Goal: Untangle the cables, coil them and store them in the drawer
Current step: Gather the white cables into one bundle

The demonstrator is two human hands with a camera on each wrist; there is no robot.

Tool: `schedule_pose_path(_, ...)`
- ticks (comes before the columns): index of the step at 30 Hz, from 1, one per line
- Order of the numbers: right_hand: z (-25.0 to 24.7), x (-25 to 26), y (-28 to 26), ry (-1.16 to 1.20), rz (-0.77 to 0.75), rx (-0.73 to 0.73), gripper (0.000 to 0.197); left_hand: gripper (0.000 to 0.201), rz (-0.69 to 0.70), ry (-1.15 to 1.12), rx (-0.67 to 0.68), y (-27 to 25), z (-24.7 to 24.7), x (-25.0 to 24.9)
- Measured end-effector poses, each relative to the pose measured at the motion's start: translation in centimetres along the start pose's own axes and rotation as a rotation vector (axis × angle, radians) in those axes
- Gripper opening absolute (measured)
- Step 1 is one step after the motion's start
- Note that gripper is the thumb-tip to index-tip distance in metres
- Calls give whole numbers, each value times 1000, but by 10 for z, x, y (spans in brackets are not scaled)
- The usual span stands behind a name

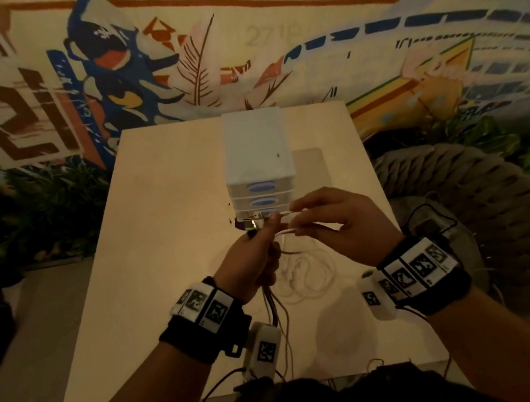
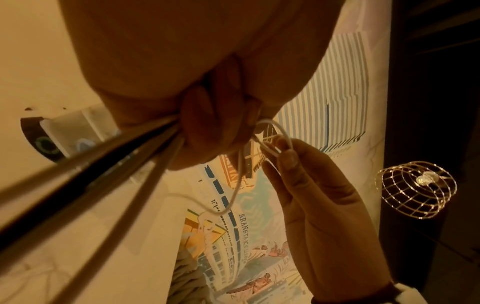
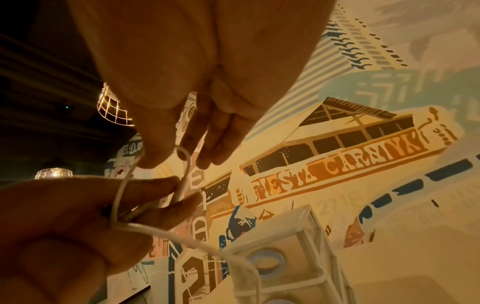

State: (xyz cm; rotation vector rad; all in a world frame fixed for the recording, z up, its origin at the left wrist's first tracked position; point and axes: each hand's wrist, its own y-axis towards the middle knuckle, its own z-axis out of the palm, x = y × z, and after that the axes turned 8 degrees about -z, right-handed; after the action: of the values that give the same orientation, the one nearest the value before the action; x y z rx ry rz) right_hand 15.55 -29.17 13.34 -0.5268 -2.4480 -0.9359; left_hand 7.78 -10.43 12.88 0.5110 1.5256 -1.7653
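Note:
My left hand (image 1: 261, 234) grips a bundle of dark cables (image 1: 271, 303) that hang from its fist toward the table's front edge. In the left wrist view, the dark cables (image 2: 103, 164) run out from under its curled fingers. My right hand (image 1: 296, 222) pinches a loop of thin white cable (image 1: 289, 231) right next to the left hand's fingertips. The white cable loop (image 3: 182, 170) bends between my right hand (image 3: 179, 158) and my left hand (image 3: 145, 201). More white cable lies tangled on the table (image 1: 303, 276). The white drawer unit (image 1: 256, 155) stands just behind the hands, its drawers closed.
The pale table (image 1: 162, 246) holds only the drawer unit and the loose cable. A woven chair (image 1: 489, 190) with a dark device and cord on it stands to the right. Plants (image 1: 25, 213) line the painted wall to the left.

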Motion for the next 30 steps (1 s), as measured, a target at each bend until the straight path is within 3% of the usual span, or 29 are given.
schedule_pose_path(5, -10, 1, 2, -72, -33, 81, 20, 29, 82, -72, -9, -3, 5, -4)
schedule_pose_path(10, -7, 9, 3, 47, -12, 24, 19, 23, 169, -213, 11, -8, 7, -7)
schedule_pose_path(12, -4, 12, 5, 91, -7, 3, 22, 31, 191, -228, 47, -10, 5, -8)
schedule_pose_path(15, -4, 21, 8, 225, 100, -70, 49, 52, 219, -235, 68, -11, 1, -8)
schedule_pose_path(17, -1, 26, 8, 361, 195, -61, 75, 49, 220, -256, 60, -12, 0, -8)
schedule_pose_path(19, 7, 24, 6, 350, 236, 38, 83, 41, 220, -284, 53, -17, 1, -10)
schedule_pose_path(21, 17, 18, 2, 227, 291, 190, 68, 37, 229, -289, 64, -21, 1, -11)
schedule_pose_path(22, 20, 15, 2, 128, 290, 242, 50, 36, 241, -291, 66, -22, 0, -12)
schedule_pose_path(23, 22, 12, 0, 33, 251, 272, 28, 35, 258, -296, 65, -24, -1, -14)
schedule_pose_path(24, 22, 11, 0, -19, 194, 289, 22, 35, 279, -311, 63, -25, -3, -15)
schedule_pose_path(26, 20, 9, -5, -35, 135, 280, 42, 28, 340, -360, 52, -26, -9, -19)
schedule_pose_path(30, -8, 0, -14, -27, 199, 132, 38, 17, 416, -499, 20, -25, -30, -26)
